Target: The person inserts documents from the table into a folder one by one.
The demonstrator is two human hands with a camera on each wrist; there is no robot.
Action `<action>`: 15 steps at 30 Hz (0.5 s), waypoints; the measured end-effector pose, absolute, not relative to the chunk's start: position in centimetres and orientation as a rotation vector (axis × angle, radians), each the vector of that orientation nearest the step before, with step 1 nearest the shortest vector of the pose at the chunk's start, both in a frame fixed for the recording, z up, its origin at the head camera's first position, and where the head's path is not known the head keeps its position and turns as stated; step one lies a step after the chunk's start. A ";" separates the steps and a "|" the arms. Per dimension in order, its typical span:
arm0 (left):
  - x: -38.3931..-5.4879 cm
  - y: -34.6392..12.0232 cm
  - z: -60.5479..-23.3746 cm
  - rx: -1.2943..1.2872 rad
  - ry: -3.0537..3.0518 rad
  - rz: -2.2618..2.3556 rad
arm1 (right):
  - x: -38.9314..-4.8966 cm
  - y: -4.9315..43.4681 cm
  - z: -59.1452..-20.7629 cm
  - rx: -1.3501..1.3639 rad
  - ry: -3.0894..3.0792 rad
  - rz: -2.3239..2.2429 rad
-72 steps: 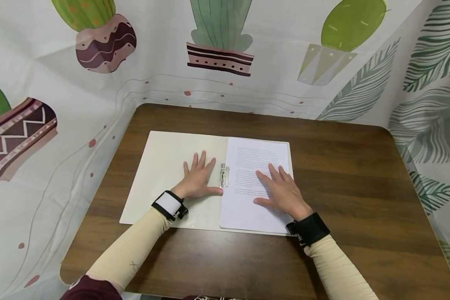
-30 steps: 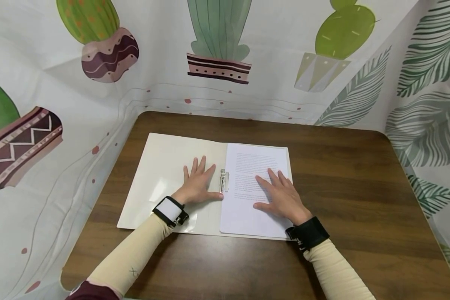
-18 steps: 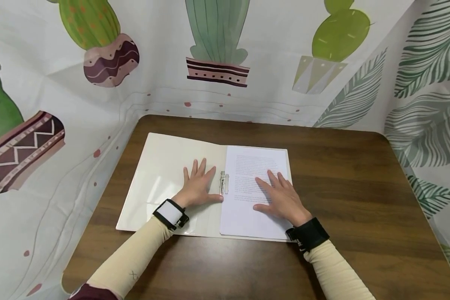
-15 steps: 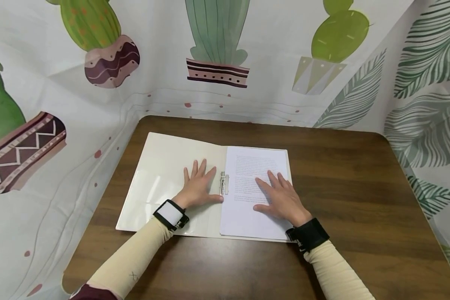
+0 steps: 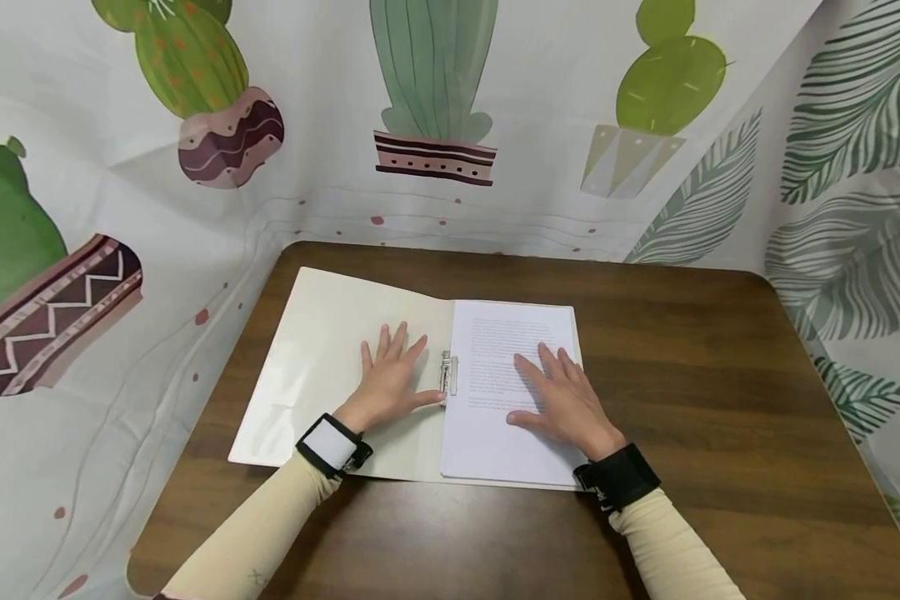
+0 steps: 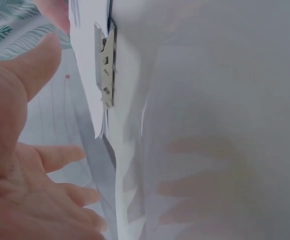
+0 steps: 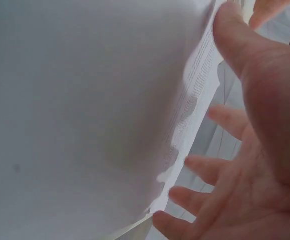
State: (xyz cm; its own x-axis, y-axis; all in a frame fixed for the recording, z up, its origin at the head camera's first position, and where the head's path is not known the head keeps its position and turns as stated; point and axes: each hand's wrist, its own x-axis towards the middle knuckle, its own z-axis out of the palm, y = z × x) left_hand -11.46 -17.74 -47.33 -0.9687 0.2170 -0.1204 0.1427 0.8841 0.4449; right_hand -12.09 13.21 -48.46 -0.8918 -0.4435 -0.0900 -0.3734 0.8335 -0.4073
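Observation:
A cream lever-clip folder (image 5: 326, 333) lies spread out on the table, its left cover slanting up from the spine. Sheets of printed paper (image 5: 487, 446) fill the right side, beside the metal clip (image 5: 448, 375) at the fold. My left hand (image 5: 386, 387) is over the left cover with fingers spread, thumb tip right at the lower end of the clip. Over the printed sheets, my right hand (image 5: 566, 404) has its fingers straight and fanned out. Both wrist views show extended fingers holding nothing, with the clip close to the left thumb (image 6: 39, 65).
The brown wooden table (image 5: 690, 375) extends on both sides of the folder. A white curtain (image 5: 330, 100) printed with cacti and leaves hangs behind the table and along its sides. Each wrist wears a black strap (image 5: 622, 477).
The left cover has risen from lying flat to a slant. My left hand has shifted slightly left; my right hand stays on the sheets. The head view has tilted upward.

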 end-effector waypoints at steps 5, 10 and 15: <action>-10.7 -18.6 -46.9 0.269 2.949 0.769 | -12.4 13.2 -48.7 -0.654 2.924 -0.610; -10.0 -19.6 -46.6 0.250 3.026 0.854 | -12.7 13.2 -49.0 -0.665 2.981 -0.628; -9.3 -20.9 -46.0 0.186 3.085 0.904 | -12.7 13.0 -49.1 -0.660 2.993 -0.613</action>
